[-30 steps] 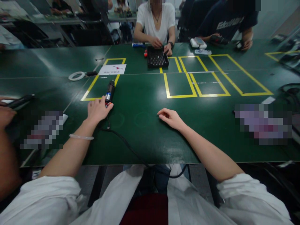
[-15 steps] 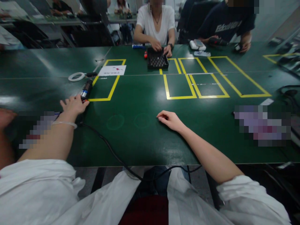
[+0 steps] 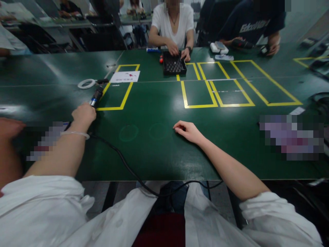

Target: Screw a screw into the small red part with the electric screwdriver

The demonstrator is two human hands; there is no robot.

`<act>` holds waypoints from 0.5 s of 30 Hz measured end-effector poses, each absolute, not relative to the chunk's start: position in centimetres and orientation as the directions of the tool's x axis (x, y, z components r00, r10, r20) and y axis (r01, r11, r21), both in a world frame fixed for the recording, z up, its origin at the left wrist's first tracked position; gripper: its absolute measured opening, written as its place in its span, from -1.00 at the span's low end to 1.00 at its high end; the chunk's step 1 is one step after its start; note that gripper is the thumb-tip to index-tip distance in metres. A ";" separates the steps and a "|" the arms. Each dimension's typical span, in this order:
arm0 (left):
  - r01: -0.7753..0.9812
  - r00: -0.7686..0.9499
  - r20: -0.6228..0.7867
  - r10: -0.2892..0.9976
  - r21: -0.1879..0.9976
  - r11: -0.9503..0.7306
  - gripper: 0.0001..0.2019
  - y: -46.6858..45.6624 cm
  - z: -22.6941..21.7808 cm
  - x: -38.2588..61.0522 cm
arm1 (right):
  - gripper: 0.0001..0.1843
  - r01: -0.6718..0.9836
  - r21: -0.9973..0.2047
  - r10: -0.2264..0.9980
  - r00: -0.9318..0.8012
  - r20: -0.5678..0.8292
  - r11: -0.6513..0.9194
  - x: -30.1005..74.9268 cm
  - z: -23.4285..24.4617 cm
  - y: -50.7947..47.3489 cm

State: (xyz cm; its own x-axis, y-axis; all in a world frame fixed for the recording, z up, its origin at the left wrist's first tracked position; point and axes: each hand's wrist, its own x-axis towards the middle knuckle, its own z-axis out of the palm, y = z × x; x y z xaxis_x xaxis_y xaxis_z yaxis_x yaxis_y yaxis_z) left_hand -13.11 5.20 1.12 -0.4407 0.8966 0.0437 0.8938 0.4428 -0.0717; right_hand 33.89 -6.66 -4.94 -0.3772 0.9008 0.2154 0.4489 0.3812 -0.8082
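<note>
My left hand (image 3: 84, 116) is closed around the lower end of an electric screwdriver (image 3: 96, 96), a black cylinder with a silver section and a blue ring. It points away from me and its rear end is hidden in my fist. A black cable (image 3: 119, 154) runs from beside that wrist over the table edge towards my lap. My right hand (image 3: 189, 131) rests on the green table (image 3: 159, 157) with loosely curled fingers, a gap between thumb and fingers, and nothing visible in it. Two faint circles are drawn on the table between my hands.
A white card (image 3: 125, 76) lies across a yellow taped frame, beside a white ring-shaped coil (image 3: 86, 83). Opposite, a person's hands work at a black tray (image 3: 174, 71) of small parts. More yellow frames lie right; blurred-out items flank both my arms. Another person's arm (image 3: 10, 137) is at left.
My left hand has gone from spread fingers over the screwdriver's near end to a closed grip around it. My right hand has stayed in place; the whole view has shifted slightly.
</note>
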 end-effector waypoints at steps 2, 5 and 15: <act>0.878 -0.476 -0.006 0.879 -0.052 0.475 -0.45 5.8 1.6 -13.5 | -0.82 0.448 -0.807 0.899 -0.380 0.217 0.384 33.9 -5.0 -6.6; 0.884 -0.462 0.071 0.884 -0.041 0.465 -0.52 6.1 1.6 -12.9 | -0.83 0.444 -0.806 0.896 -0.384 0.223 0.391 33.8 -5.0 -6.6; 0.684 0.188 0.134 0.973 0.693 -0.227 -0.71 2.7 0.2 4.7 | -0.82 0.400 -0.837 0.895 -0.392 0.212 0.373 34.0 -5.0 -6.5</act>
